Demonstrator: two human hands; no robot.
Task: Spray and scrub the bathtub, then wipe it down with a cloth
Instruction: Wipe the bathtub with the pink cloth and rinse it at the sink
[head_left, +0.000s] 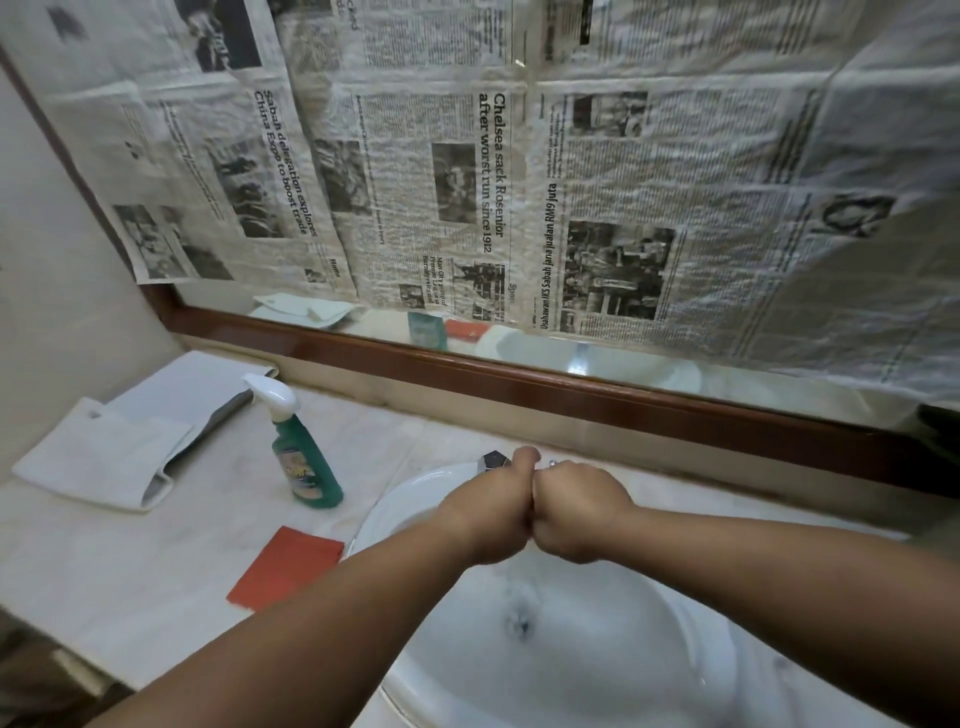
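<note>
The person stands at a white basin (597, 660) set into a pale marble counter (130, 592), both bare forearms stretched out over the bowl. The left hand (493, 514) and the right hand (576, 514) are each curled into a fist, and the two fists are pressed together knuckle to knuckle above the far side of the bowl. Nothing shows inside either fist (the palms face down, so their undersides are hidden from where I stand). The left thumb points up, just in front of the dark tap (493, 460) at the back rim. Below the hands, the drain (519, 621) sits in the middle of the bowl.

The green spray bottle (304, 457), with its white trigger head, stands upright on the counter to the left of the basin, apart from both hands. Nearer the front edge, a flat red cloth (285, 566) lies on the marble, its corner just beside the basin rim. Further left, a folded white towel (98, 457) rests on the counter, touching a second folded towel (197, 387) behind it, close to the wall.

Along the back of the counter runs a dark wooden mirror frame (571, 387). Sheets of newspaper (467, 156) cover nearly all the glass, leaving only a narrow strip of mirror (639, 364) showing at the bottom.
</note>
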